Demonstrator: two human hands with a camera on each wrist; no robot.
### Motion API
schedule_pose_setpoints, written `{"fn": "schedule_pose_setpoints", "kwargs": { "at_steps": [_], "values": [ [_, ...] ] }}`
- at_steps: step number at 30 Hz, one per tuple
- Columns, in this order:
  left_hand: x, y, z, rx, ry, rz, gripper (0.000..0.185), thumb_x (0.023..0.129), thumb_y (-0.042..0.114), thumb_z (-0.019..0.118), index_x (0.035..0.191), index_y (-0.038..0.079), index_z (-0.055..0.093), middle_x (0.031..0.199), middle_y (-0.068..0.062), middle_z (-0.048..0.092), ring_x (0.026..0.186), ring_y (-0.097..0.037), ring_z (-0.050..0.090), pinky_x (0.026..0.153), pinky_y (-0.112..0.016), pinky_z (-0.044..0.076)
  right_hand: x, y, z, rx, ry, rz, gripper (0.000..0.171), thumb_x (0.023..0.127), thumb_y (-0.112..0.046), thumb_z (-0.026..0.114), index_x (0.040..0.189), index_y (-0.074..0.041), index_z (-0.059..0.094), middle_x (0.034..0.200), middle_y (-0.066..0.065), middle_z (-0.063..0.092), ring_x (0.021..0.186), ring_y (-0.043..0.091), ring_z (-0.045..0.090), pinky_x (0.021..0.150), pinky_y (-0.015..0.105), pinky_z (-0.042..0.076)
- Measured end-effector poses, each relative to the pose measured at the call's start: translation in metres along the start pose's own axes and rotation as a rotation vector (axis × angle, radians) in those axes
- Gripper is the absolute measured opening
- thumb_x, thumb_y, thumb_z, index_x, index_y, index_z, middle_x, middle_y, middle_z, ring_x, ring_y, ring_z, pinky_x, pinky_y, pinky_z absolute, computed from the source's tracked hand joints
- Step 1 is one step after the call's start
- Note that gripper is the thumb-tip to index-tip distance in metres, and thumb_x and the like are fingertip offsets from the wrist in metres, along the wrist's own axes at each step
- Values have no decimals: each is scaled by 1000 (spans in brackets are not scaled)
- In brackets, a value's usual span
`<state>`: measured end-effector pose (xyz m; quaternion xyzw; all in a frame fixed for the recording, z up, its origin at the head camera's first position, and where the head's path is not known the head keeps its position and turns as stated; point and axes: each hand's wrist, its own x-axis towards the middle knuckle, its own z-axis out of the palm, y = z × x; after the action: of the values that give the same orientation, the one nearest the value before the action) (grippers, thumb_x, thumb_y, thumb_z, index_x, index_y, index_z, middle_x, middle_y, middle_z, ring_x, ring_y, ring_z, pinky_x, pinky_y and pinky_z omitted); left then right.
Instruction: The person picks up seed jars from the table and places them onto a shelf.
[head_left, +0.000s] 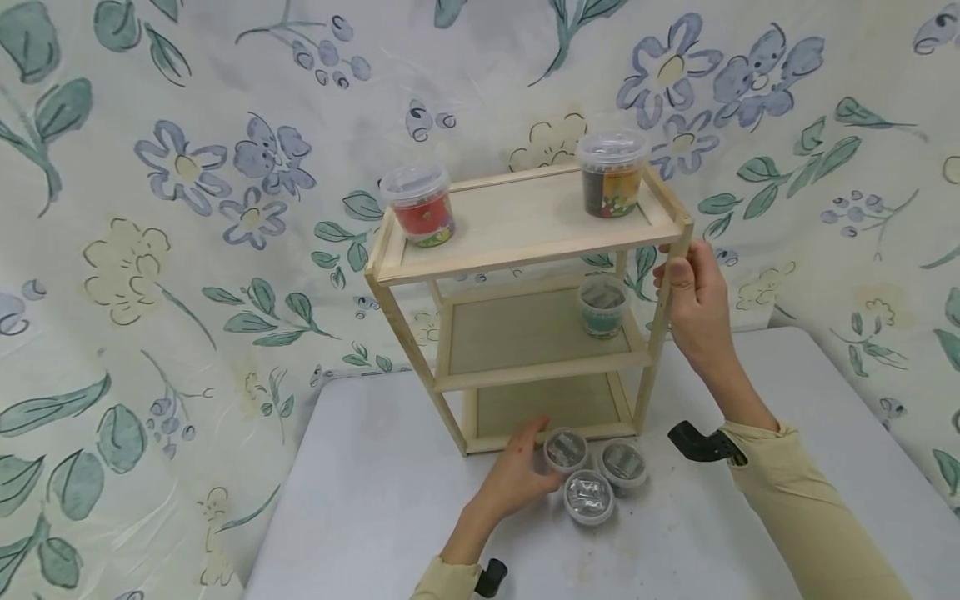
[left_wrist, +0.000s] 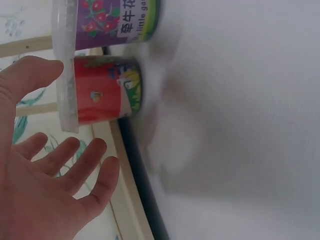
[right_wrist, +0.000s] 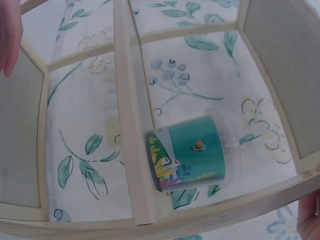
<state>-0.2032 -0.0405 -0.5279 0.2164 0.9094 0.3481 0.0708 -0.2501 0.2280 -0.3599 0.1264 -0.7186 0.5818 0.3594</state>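
My right hand (head_left: 699, 304) grips the right front post of a three-tier wooden shelf (head_left: 532, 382), its thumb in front of the post. On the table my left hand (head_left: 517, 471) is spread beside a group of three lidded tubs. In the left wrist view its thumb is at the lid of a red tub (left_wrist: 100, 92), and the fingers are apart with nothing between them. A purple tub (left_wrist: 112, 20) stands beside the red one. The third tub of the group (head_left: 588, 498) is nearest the front. A teal tub (right_wrist: 197, 152) with a bee picture sits on the middle tier.
A red lidded tub (head_left: 423, 208) stands at the left end of the top tier, and a black and yellow tub (head_left: 611, 179) at the right end. The shelf stands on a white table (head_left: 360, 500), before a flower-patterned curtain (head_left: 187, 350).
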Motion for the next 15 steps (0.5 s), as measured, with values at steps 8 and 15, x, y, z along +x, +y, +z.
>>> {"fn": "schedule_pose_setpoints", "kwargs": {
  "at_steps": [8, 15],
  "values": [
    [3, 0, 5, -31, -36, -13, 87, 78, 20, 76, 152, 6, 32, 147, -11, 48, 128, -29, 53, 104, -43, 45, 0, 2, 0, 7, 1, 0, 52, 102, -36, 42, 125, 11, 47, 97, -15, 54, 88, 7, 57, 80, 21, 44],
    [5, 2, 4, -29, -64, -22, 87, 78, 20, 75, 153, 10, 32, 146, -11, 48, 134, -28, 47, 108, -44, 41, 0, 2, 1, 3, -2, -8, 51, 103, -35, 41, 125, 10, 47, 100, -16, 53, 88, 7, 56, 80, 22, 44]
  ]
}}
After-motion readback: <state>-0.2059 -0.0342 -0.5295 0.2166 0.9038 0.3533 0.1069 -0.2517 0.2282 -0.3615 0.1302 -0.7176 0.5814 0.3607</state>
